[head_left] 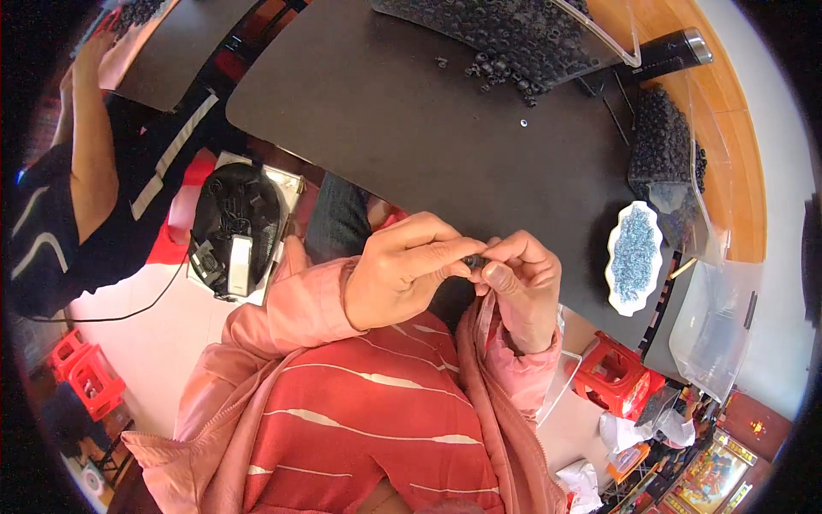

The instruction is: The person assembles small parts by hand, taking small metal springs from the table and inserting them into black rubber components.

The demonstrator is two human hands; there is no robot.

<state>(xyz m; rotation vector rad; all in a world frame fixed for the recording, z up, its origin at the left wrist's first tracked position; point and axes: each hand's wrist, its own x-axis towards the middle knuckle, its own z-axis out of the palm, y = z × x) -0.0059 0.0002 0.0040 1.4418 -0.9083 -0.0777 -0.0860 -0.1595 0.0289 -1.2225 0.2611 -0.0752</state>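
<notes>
Close in front of my chest, both hands meet at a small black part (473,260), likely of the same kind as the loose ones on the table. My left hand (398,270) pinches one side of it between thumb and fingertips. From the other side, the thumb and forefinger of my right hand (527,287) close on it too. Fingertips hide most of the part, so its exact shape does not show. Beyond my hands lies the dark table (368,103). Several small black ring-like parts (505,73) are spilled there beside a clear bin (599,64) filled with more.
At right on the table stand a white scalloped dish (615,287) of tiny bluish pieces and a heap of black parts (664,128). A black cylinder (672,56) lies beyond. One small white ring (524,123) rests mid-table. A co-worker's arm (92,154) is at left; red stools (612,377) stand below.
</notes>
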